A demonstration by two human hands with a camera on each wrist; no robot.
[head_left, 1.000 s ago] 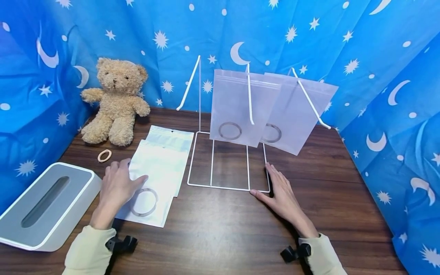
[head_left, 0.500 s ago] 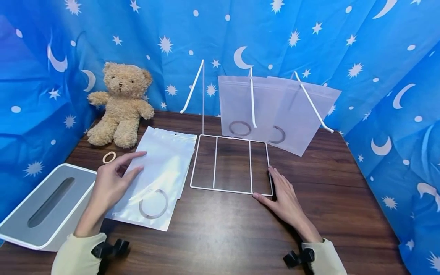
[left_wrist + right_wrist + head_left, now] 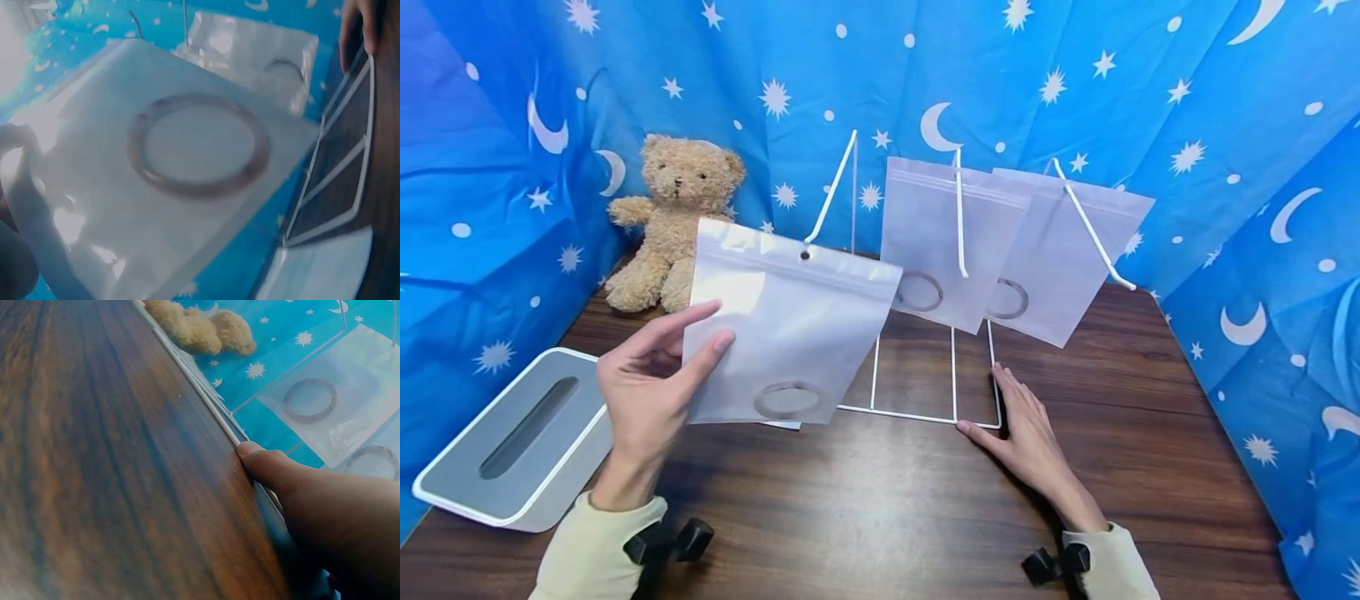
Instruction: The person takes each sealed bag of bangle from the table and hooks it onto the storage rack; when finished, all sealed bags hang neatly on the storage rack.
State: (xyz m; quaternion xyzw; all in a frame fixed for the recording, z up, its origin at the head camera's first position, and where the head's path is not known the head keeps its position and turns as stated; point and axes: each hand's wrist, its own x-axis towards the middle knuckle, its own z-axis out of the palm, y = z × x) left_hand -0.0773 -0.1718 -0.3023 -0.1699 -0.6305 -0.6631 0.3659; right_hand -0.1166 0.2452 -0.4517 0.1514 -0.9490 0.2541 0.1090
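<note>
My left hand (image 3: 651, 379) pinches a frosted white zip bag (image 3: 820, 325) at its left edge, between thumb and fingers. The bag is raised and tilted, with a bangle (image 3: 259, 150) inside near its bottom. Its punched hole (image 3: 805, 255) appears right at the tip of the left prong (image 3: 832, 192) of a white wire display rack (image 3: 895, 414). Two similar bags, a middle one (image 3: 943, 233) and a right one (image 3: 1067, 258), hang from the other prongs, each with a bangle. My right hand (image 3: 1030, 442) rests on the rack's front right corner, fingers extended and thumb (image 3: 269, 465) against the wire.
Another white bag (image 3: 325, 269) lies on the wooden table (image 3: 865, 508), mostly hidden behind the raised one in the head view. A teddy bear (image 3: 688, 196) sits at the back left. A grey-topped tissue box (image 3: 561, 475) stands at the left. Starry blue cloth (image 3: 760, 50) surrounds the table.
My left hand has lifted the top bag off the pile and carried it up and right to the left prong. The right hand stays on the rack's corner.
</note>
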